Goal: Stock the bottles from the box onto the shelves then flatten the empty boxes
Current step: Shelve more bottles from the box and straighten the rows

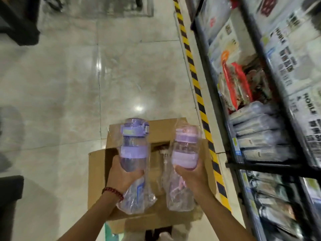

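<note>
An open cardboard box (97, 173) sits on the floor below me, flaps spread. My left hand (121, 176) grips a purple-lidded clear bottle (133, 141) wrapped in a plastic bag, held above the box. My right hand (192, 178) grips a second bottle (185, 146) with a lilac and pink lid, also bagged. Both bottles point away from me. Inside the box, between my hands, another clear bagged bottle (165, 159) shows dimly.
A black metal shelf rack (231, 129) runs along the right, packed with boxed and bagged goods. Yellow-black hazard tape (196, 80) lines the floor at its foot. Glossy tiled floor (69, 84) spreads left; dark furniture stands at the left edge.
</note>
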The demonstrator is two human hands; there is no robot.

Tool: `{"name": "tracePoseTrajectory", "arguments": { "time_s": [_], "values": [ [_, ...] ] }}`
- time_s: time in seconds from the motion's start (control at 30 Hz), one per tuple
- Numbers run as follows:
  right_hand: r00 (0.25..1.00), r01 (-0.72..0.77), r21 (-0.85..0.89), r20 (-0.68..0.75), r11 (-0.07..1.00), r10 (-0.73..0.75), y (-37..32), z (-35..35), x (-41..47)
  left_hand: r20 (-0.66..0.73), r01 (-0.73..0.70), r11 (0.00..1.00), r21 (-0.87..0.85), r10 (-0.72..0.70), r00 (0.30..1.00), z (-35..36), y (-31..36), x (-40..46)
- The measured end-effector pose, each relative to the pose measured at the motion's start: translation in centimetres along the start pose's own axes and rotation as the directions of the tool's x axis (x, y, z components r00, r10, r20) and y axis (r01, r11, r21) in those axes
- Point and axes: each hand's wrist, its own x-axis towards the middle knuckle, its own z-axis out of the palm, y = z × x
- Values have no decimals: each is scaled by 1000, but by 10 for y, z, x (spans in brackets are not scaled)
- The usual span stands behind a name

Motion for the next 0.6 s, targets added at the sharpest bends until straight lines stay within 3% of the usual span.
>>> {"name": "tracePoseTrajectory", "arguments": {
  "time_s": [0.2, 0.3, 0.47, 0.6],
  "values": [
    [982, 182, 140, -73, 973, -173, -81, -71, -73, 19, -125, 991, -50, 126, 992, -14, 112, -68],
    [973, 212, 203, -136, 956, -187, -119, -105, -108, 47, -243, 970, -26, 244, 969, -16, 165, -95],
    [911, 337, 281, -339, 898, -236, -170, -162, -164, 173, -437, 898, -53, 439, 882, -10, 262, -138],
    [801, 483, 291, -528, 826, -282, -187, -206, -220, 304, -581, 809, -86, 577, 758, 3, 320, -183]
  ]
}}
